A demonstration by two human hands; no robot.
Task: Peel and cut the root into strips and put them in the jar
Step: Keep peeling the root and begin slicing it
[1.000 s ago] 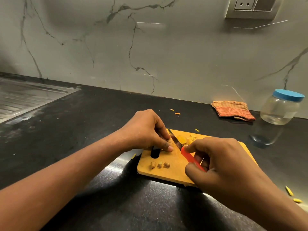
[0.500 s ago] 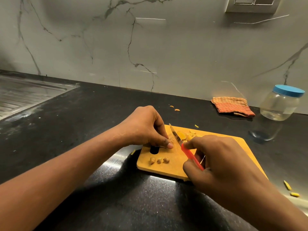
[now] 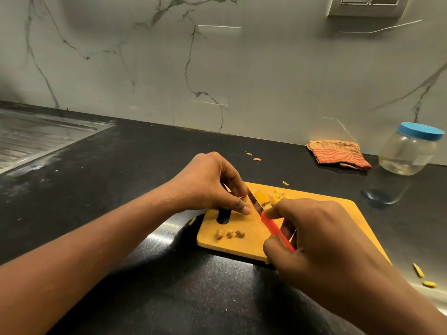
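a: the right hand [image 3: 321, 240], nearest the camera, is clenched round the red handle of a knife [image 3: 275, 229]. how is the blade set?

b: it is angled away and to the left, with its edge brought down on a small piece of root [image 3: 247, 201]. that piece is pinched against the cutting board [image 3: 338, 221] by the thumb and fingertips of the left hand [image 3: 208, 187], just beside the blade.

a: and what has been done, as far as can be judged?

b: three brownish stubs [image 3: 229, 234] are seen near the front edge of the board. they are taken to be trimmed ends, though that cannot be made certain. beyond the blade a small heap of yellow cut pieces [image 3: 271, 198] is gathered. so peeling is judged largely finished and cutting well under way. whether the pieces are strips or slices cannot be told.

a: is anything lost off the board?

b: a few yellow scraps [image 3: 422, 276] are scattered on the black worktop [image 3: 121, 189] to the right, and others are seen further back.

a: and the jar?

b: the jar [image 3: 408, 153] is stood well apart at the far right, near a folded striped cloth [image 3: 338, 154] by the marble wall. its blue lid [image 3: 422, 131] is on, and no root is seen inside. the filling is therefore all left to do: the lid must be taken off and the pieces carried over. a steel sink [image 3: 36, 139] is set in at the far left.
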